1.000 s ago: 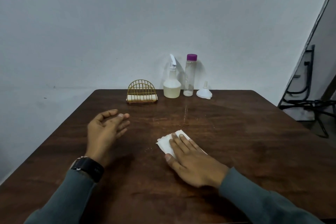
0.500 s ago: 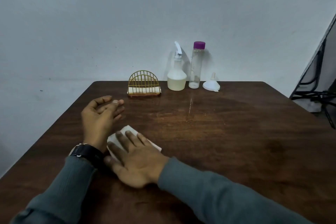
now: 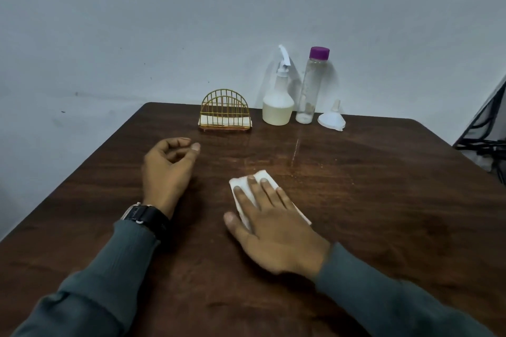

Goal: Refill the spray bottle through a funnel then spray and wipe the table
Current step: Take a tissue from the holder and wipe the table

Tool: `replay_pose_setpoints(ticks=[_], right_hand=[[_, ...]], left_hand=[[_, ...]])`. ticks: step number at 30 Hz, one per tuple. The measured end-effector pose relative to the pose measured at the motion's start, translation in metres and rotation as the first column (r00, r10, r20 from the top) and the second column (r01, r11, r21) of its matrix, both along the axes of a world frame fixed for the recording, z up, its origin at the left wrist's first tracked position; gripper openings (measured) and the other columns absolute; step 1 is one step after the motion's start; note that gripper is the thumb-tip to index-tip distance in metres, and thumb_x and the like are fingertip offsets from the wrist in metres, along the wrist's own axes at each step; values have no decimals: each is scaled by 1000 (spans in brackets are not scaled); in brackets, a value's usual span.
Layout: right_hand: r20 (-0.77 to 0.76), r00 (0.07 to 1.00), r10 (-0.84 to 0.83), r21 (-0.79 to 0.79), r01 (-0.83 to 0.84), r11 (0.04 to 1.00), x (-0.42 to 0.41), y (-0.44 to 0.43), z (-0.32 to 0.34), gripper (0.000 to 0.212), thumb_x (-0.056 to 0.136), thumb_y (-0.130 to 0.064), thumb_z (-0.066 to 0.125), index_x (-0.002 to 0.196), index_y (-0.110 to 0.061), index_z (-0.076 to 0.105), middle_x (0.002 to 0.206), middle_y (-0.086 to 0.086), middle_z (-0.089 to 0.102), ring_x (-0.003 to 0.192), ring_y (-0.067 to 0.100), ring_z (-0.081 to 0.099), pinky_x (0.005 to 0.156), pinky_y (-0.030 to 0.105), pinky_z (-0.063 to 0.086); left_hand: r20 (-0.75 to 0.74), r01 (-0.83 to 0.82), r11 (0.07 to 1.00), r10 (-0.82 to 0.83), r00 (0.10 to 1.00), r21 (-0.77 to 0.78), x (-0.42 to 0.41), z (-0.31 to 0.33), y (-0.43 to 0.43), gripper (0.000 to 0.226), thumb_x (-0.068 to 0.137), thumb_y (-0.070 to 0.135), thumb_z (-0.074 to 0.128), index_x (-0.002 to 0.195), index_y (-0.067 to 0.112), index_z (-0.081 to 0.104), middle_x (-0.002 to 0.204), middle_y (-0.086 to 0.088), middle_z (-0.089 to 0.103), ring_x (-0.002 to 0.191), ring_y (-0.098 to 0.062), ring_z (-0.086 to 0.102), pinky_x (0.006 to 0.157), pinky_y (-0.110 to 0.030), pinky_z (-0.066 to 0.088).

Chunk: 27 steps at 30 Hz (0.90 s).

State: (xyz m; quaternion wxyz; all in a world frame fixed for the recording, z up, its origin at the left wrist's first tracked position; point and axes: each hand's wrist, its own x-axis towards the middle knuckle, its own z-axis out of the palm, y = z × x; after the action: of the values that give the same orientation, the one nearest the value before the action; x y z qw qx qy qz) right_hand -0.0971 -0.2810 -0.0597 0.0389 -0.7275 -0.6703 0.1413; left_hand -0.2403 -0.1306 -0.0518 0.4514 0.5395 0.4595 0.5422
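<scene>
Wiping stage, head view. We are pressing our right hand (image 3: 276,230) flat on a folded white tissue (image 3: 247,186), fingers (image 3: 267,188) spread and extended over it — pressing down on it, not pinching it. The tissue is lying on the dark wooden table (image 3: 397,213), near its middle. Our left hand (image 3: 167,169) is resting on the table beside it, apart from the tissue, its fingers loosely curled and holding nothing; a black wristwatch (image 3: 145,216) is sitting above a grey sleeve (image 3: 109,276). Along the far edge, by the wall, we are seeing in a row — a gold wire napkin holder (image 3: 225,112), the spray bottle (image 3: 278,101) holding pale liquid, a clear bottle (image 3: 310,90) with a purple cap, and the white funnel (image 3: 332,117), standing mouth down.
</scene>
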Motion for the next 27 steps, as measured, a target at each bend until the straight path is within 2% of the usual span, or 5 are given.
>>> replay_pose_setpoints(ticks=[6, 11, 17, 23, 27], right_hand=[[-57, 994, 89, -38, -92, 995, -35, -2, 2, 71, 103, -66, 13, 162, -35, -12, 168, -1, -32, 151, 18, -37, 124, 44, -21], [0, 994, 112, -7, -112, 994, -27, 76, -5, 63, 106, -54, 14, 163, -37, -6, 172, 2, -21, 157, 22, -25, 125, 46, -18], [51, 994, -93, -36, 95, 995, 39, 124, 4, 65, 105, -61, 7, 164, -36, -2, 173, 1, -16, 159, 26, -17, 127, 52, -11], [16, 979, -203, -28, 204, 979, 76, 53, 4, 69, 103, -65, 8, 164, -35, -3, 172, -1, -19, 158, 21, -22, 127, 48, -14], [9, 986, -166, -35, 167, 985, 53, -4, 0, 71, 102, -67, 9, 163, -35, -11, 169, 0, -27, 155, 19, -29, 126, 46, -18]], left_hand=[[-414, 112, 946, 24, 910, 303, 8, 2, -12, 29, 90, 32, 74, 118, 25, 72, 116, 14, 73, 110, 2, 65, 92, -11, 45], [-464, 94, 932, 86, 881, 351, 5, 4, -11, 39, 91, 33, 72, 129, 30, 67, 128, 8, 70, 118, -2, 62, 90, -4, 40], [-549, 97, 947, 93, 830, 307, -2, -2, -15, 46, 91, 35, 72, 135, 29, 63, 133, 5, 68, 121, -12, 64, 98, -19, 42], [-640, 218, 925, 34, 768, 311, 8, 1, -28, 48, 92, 37, 70, 138, 28, 59, 143, 5, 61, 140, -21, 50, 112, -41, 45], [-662, 266, 922, -14, 750, 282, 18, 2, -38, 49, 91, 42, 70, 137, 32, 58, 145, 9, 59, 116, -33, 67, 104, -43, 51]])
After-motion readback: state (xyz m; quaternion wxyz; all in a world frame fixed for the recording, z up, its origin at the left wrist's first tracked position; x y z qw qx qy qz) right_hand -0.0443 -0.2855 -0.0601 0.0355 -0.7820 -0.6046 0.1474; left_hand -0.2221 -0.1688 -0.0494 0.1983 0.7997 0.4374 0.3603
